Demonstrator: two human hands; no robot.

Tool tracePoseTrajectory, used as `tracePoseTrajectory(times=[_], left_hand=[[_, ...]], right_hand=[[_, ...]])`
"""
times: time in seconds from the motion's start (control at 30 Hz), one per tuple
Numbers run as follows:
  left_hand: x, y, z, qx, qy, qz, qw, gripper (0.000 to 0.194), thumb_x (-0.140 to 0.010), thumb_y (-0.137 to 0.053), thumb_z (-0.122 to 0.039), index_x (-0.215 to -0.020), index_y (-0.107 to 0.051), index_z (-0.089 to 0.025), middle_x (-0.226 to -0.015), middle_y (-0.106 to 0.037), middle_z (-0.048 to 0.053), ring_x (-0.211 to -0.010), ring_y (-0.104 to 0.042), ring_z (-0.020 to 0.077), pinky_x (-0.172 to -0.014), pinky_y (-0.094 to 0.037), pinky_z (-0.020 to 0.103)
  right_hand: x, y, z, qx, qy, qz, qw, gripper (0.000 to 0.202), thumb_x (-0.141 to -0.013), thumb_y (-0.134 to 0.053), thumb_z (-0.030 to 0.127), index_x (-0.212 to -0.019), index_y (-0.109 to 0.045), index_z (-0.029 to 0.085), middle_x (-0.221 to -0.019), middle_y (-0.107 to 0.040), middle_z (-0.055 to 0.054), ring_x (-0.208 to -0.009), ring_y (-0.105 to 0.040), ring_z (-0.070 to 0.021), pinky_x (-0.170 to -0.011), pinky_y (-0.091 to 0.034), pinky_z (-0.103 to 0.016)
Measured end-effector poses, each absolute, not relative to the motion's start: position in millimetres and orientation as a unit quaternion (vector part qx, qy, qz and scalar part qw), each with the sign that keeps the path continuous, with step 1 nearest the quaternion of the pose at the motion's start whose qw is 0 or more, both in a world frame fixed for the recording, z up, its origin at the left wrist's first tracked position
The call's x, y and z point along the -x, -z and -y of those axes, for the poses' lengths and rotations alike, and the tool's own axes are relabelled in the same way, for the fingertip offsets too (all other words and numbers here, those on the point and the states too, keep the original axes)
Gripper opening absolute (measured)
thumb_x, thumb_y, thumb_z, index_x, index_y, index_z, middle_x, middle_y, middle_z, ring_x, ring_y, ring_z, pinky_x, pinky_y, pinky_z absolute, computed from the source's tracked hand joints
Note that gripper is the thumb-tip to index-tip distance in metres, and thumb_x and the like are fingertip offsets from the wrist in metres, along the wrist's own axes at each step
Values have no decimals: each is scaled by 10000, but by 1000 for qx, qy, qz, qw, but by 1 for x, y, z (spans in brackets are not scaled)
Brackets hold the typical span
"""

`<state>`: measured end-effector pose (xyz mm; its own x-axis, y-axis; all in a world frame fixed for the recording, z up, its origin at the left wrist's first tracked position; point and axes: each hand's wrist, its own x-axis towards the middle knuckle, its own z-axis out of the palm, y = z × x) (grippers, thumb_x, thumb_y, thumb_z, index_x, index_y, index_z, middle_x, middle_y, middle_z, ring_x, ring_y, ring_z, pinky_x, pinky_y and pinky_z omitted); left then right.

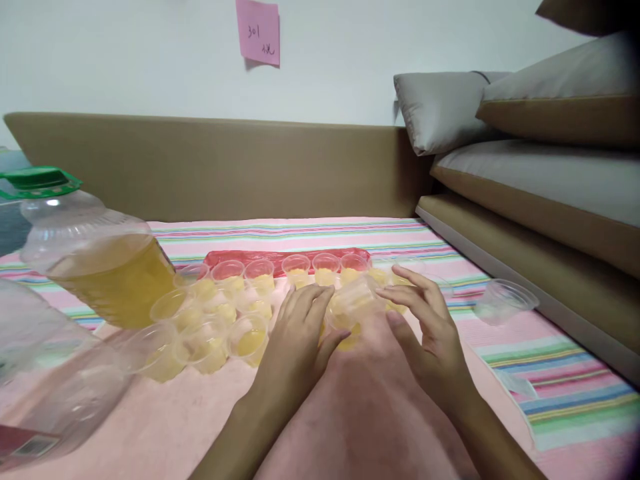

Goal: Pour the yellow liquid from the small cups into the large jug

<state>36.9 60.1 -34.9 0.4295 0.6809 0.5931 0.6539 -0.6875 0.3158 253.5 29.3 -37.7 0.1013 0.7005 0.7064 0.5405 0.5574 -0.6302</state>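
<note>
A clear plastic cup (356,297) is tilted on its side above the rows of cups, between my two hands. My left hand (303,333) has its fingertips at the cup's rim side, thumb apart below. Fingers of my right hand (433,333) are spread and curved at the cup's other end, with the fingertips against it. Whether it is one cup or several nested is unclear. Around my left hand stand several clear cups with yellow liquid, among them a cup (249,339) just left of my wrist. Other filled cups behind are partly hidden by my hands.
At left stands a large green-capped jug (115,273) of yellow liquid, with a clear plastic container (75,393) in front. An unfilled cup (505,303) lies right. Red plastic wrapping (280,257) lies behind the cups on the striped cloth (565,373). Cushions (540,180) are stacked at right.
</note>
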Motion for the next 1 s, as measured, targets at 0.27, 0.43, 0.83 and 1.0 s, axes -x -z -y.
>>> tracePoseTrajectory(times=[0.27,0.43,0.83,1.0], left_hand=[[-37,36,-60,-847,-359,-392,14,517,-970,-697,-295,-1427,-476,-192,-1370,-628,153,-1282,-582,354,-1060,-526,595],[-38,36,-61,-847,-359,-391,6,529,-965,-706,-294,-1427,-473,-185,-1369,-630,155,-1278,-583,356,-1052,-533,601],[-37,37,-61,-844,-361,-396,11,523,-959,-712,-284,-1424,-485,-207,-1370,-632,143,-1283,-587,347,-1062,-525,594],[-38,36,-60,-842,-363,-400,19,535,-951,-718,-263,-1427,-480,-211,-1367,-636,138,-1285,-586,347,-1059,-522,586]], right_hand=[[-254,39,-30,472,-75,681,554,360,-993,-635,379,-1349,-593,349,-1483,-538,-78,-1274,-588,-288,-1005,-538,-525],[-253,40,-30,469,-73,676,563,417,-994,-639,378,-1402,-559,360,-1493,-537,-78,-1261,-595,-274,-1007,-543,-516],[-256,37,-28,478,-65,687,543,325,-1011,-615,395,-1331,-657,352,-1504,-534,-69,-1313,-583,-285,-1044,-531,-519],[-256,37,-27,475,-71,681,553,446,-1009,-619,395,-1451,-566,373,-1507,-547,-72,-1254,-619,-272,-1026,-544,-517]])
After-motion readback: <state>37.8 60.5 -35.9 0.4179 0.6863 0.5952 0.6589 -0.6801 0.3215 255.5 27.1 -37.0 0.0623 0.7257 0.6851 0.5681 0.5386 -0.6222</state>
